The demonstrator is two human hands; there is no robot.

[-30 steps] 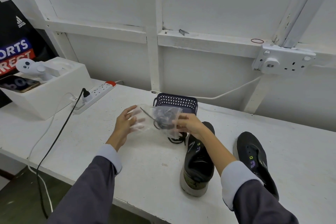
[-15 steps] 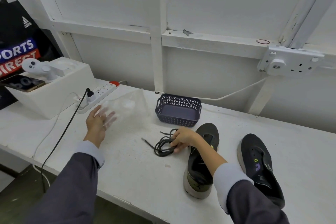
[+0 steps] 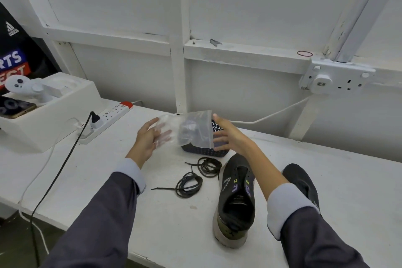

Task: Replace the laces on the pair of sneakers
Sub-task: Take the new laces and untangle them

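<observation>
A: What is each hand doing?

B: The person's left hand grips a clear plastic bag, thumb on top and fingers showing through the plastic from behind. The bag hangs in the air above the worktop, well back from its front edge.

A: And the other one?

B: The right hand is spread, fingers straight, at the bag's right edge. It grasps nothing. Whether the fingertips touch the plastic cannot be told.

A: What sits under the bag?

B: A dark perforated basket stands on the worktop directly behind and below it, half hidden by the plastic.

A: Where are the laces?

B: The black laces lie loose on the worktop in two coils, one just in front of the basket, the other nearer the front edge, with an end trailing left. Neither hand touches them.

A: The shoes?

B: The left sneaker stands upright just right of the coils, heel toward the front edge, its eyelets bare. The right sneaker lies further right, mostly hidden behind the right forearm.

A: Anything else?

B: At the left end, a white box carries a phone. Beside it a power strip lies by the back edge, and a black cable runs from it over the front edge. A wall socket is mounted above the right end.
</observation>
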